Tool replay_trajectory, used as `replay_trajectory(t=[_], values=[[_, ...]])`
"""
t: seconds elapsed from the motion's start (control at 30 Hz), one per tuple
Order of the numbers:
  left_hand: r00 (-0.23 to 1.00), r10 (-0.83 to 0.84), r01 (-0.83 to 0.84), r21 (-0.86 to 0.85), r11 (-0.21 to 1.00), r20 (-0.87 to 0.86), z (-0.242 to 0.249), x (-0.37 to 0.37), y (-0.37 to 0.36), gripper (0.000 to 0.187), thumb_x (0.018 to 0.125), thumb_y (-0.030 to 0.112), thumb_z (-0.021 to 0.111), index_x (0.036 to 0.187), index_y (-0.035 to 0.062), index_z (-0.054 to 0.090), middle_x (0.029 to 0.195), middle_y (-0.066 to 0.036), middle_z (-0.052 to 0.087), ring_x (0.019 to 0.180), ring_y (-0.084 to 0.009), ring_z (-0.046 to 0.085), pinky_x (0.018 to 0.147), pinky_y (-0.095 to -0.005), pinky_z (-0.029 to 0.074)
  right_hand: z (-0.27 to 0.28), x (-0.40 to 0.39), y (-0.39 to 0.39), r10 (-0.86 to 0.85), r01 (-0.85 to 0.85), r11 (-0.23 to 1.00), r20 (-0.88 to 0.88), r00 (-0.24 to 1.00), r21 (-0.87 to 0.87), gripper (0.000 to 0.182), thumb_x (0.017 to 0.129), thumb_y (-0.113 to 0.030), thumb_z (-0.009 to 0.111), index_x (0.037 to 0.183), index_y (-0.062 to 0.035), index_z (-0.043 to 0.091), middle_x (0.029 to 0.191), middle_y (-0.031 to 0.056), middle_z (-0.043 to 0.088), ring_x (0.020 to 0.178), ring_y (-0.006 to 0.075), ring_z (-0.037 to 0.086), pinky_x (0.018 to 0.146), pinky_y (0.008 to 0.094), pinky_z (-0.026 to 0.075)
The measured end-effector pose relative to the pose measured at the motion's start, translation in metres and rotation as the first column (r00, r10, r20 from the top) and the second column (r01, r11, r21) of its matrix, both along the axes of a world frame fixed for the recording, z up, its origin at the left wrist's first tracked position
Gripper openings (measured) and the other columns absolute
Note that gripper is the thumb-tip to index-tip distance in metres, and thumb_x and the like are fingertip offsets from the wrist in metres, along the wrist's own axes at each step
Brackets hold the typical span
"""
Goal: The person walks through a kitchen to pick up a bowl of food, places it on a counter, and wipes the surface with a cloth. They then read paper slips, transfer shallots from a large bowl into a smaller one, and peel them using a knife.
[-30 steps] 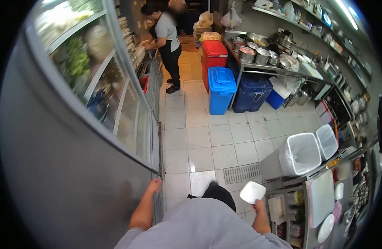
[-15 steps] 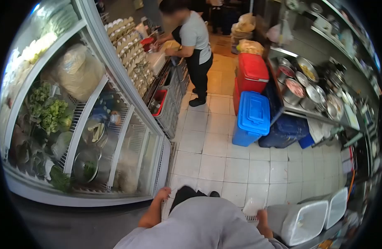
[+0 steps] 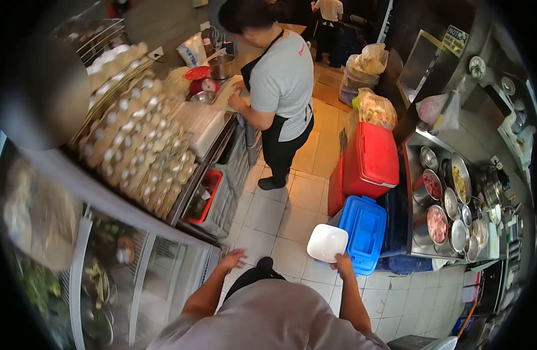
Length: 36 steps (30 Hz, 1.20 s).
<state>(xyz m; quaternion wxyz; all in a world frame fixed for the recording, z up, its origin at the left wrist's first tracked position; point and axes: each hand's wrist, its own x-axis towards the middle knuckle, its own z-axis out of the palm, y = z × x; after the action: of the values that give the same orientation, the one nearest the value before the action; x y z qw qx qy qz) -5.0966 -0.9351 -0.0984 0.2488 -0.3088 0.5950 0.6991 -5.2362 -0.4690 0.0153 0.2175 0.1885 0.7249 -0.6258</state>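
Note:
My right hand [image 3: 342, 264] grips the rim of a white bowl [image 3: 327, 242] with rounded-square sides. The bowl is held out over the tiled floor, just left of a blue lidded bin [image 3: 362, 233], and nothing shows inside it. My left hand [image 3: 233, 259] holds nothing, its fingers apart, near the lower corner of the glass-fronted fridge [image 3: 163, 262]. Behind the fridge glass are bagged greens and metal bowls, partly hidden by reflections.
A co-worker [image 3: 280, 81] stands ahead at a counter beside stacked egg trays [image 3: 140, 128]. A red cooler [image 3: 370, 156] stands behind the blue bin. On the right, a steel table [image 3: 417, 221] carries several bowls and pots of food. Grey crates [image 3: 225, 207] sit under the counter.
I have moved forward along the aisle, so the co-worker and egg trays appear nearer. My right hand has raised the bowl forward. My left hand has spread its fingers.

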Motion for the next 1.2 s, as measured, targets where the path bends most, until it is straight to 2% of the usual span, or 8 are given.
replay_trajectory(t=[0.13,0.33,0.57,0.8,0.93,1.0,1.07,1.2], values=[[0.865,-0.463,0.482,0.062,0.874,-0.196,0.106,-0.185,0.063,0.057,0.096,0.041,0.053,0.142,0.0108,0.039,0.114,-0.009,0.062,0.083,-0.0179,0.061,0.072,-0.0335,0.053,0.045,-0.044,-0.029,-0.072,0.068,0.979,-0.015,0.997,-0.192,0.038,0.083,-0.010,0.046,0.119,-0.0017,0.052,0.084,0.0106,0.064,0.055,0.0167,0.056,0.042,0.0269,0.042],[0.731,-0.670,0.637,0.486,0.599,-0.132,0.165,-0.383,0.199,0.056,0.094,0.043,0.055,0.139,0.0140,0.037,0.118,-0.011,0.060,0.092,-0.0193,0.063,0.070,-0.0334,0.054,0.034,-0.154,-0.005,-0.189,0.188,0.929,0.025,0.982,-0.320,0.038,0.085,-0.011,0.048,0.122,-0.0032,0.052,0.086,0.0067,0.063,0.063,0.0154,0.058,0.050,0.0273,0.045],[0.857,-0.506,0.502,0.387,0.773,-0.101,0.170,-0.555,0.287,0.043,0.086,0.013,0.045,0.129,0.0066,0.047,0.107,-0.012,0.063,0.091,-0.0237,0.064,0.063,-0.0335,0.055,0.067,-0.335,0.046,-0.097,0.096,0.984,-0.003,0.995,-0.153,0.041,0.095,-0.038,0.053,0.122,-0.0072,0.054,0.078,0.0057,0.061,0.059,0.0142,0.058,0.052,0.0290,0.047],[0.906,-0.252,0.368,0.339,0.866,-0.340,0.195,-0.754,0.340,0.040,0.084,0.011,0.040,0.122,0.0020,0.046,0.095,-0.016,0.062,0.064,-0.0215,0.059,0.052,-0.0316,0.050,0.130,-0.487,0.135,-0.272,0.295,0.956,-0.358,0.893,0.009,0.048,0.095,-0.021,0.058,0.138,-0.0062,0.042,0.087,0.0042,0.064,0.065,0.0086,0.057,0.059,0.0229,0.046],[0.815,-0.108,0.367,0.363,0.856,-0.570,0.239,-0.887,0.389,0.040,0.084,0.002,0.035,0.124,0.0032,0.038,0.095,-0.016,0.060,0.066,-0.0217,0.062,0.049,-0.0290,0.050,0.139,-0.521,0.170,-0.396,0.405,0.914,-0.249,0.884,-0.017,0.038,0.096,-0.018,0.055,0.131,-0.0049,0.049,0.081,0.0024,0.064,0.063,0.0086,0.057,0.058,0.0221,0.045],[0.837,0.102,0.143,0.396,0.907,-0.537,0.250,-0.956,0.434,0.039,0.084,-0.001,0.035,0.123,0.0060,0.038,0.101,-0.016,0.059,0.072,-0.0232,0.064,0.051,-0.0311,0.052,0.140,-0.521,0.172,-0.461,0.452,0.887,-0.170,0.871,-0.096,0.031,0.097,-0.015,0.052,0.125,-0.0025,0.052,0.074,0.0021,0.061,0.062,0.0096,0.056,0.058,0.0223,0.045],[0.856,0.054,0.222,0.462,0.859,-0.514,0.268,-1.025,0.468,0.050,0.084,0.003,0.042,0.133,0.0077,0.033,0.119,-0.016,0.052,0.094,-0.0288,0.062,0.059,-0.0371,0.057,0.138,-0.518,0.164,-0.612,0.592,0.788,-0.122,0.781,-0.167,0.031,0.096,-0.014,0.051,0.123,-0.0015,0.053,0.071,0.0032,0.060,0.060,0.0114,0.056,0.056,0.0237,0.046],[0.844,0.088,0.188,0.444,0.876,-0.530,0.297,-1.148,0.559,0.050,0.086,0.005,0.048,0.133,0.0059,0.033,0.109,-0.017,0.056,0.084,-0.0277,0.065,0.054,-0.0365,0.057,0.103,-0.483,0.152,-0.780,0.778,0.596,0.090,0.620,-0.198,0.030,0.094,-0.018,0.053,0.118,-0.0012,0.056,0.069,0.0056,0.059,0.056,0.0148,0.057,0.051,0.0271,0.048]])
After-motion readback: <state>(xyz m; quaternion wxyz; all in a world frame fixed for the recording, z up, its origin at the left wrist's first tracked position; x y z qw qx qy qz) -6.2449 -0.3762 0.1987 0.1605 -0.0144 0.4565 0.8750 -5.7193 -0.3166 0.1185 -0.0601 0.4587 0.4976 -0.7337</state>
